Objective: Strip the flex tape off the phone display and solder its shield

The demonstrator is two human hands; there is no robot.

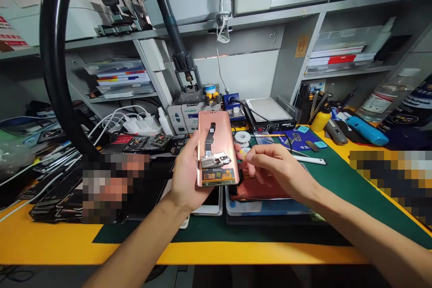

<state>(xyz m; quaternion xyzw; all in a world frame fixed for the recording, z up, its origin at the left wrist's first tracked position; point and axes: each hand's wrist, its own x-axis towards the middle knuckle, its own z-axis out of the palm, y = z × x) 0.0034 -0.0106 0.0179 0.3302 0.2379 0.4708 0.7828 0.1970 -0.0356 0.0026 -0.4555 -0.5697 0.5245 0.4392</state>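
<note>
My left hand (185,180) is closed around a phone display panel (221,132), its copper-coloured back tilted toward me. A dark flex cable (209,137) runs down that back to a silver piece (212,160) lying across it. Just right of the panel, the closed fingers of my right hand (283,166) pinch a small yellow-and-white piece (243,153), too small to name exactly. Beneath my right hand lies a reddish copper panel (259,189) on top of a bluish flat device (270,209). A white-framed phone (212,210) is partly hidden under my left hand.
Dark panels (54,202) are stacked at left, near a black ring-shaped frame (54,54). Behind stand a grey control box (189,119) and a flat heating plate (268,110). A solder spool (242,137), white-handled tool (310,160) and blue tool (366,129) lie around the green mat (351,207).
</note>
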